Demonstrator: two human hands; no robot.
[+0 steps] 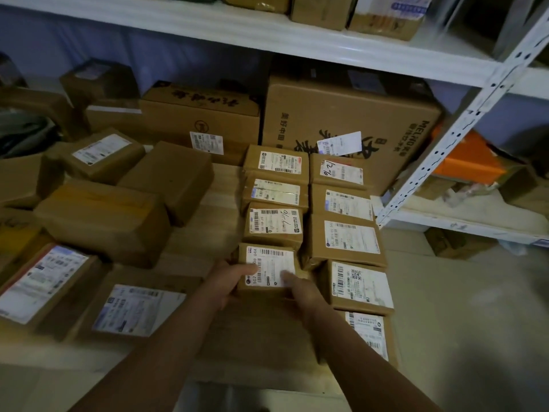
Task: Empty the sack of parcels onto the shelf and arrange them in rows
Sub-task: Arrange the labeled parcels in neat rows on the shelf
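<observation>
We reach forward with both arms over the wooden shelf [219, 185], and our left hand [228, 278] and right hand [300, 288] clasp a small labelled parcel [269, 264] from either side, each thumb lying across its white label. The parcel sits at the near end of a left row [274, 191] of three small boxes, label up, just beside a right row [346, 230] of five boxes running toward us. Behind the rows stands a large printed carton [350, 114]. To the left, loose brown boxes [101, 221] lie at mixed angles. An upper shelf [267, 34] carries more cartons.
</observation>
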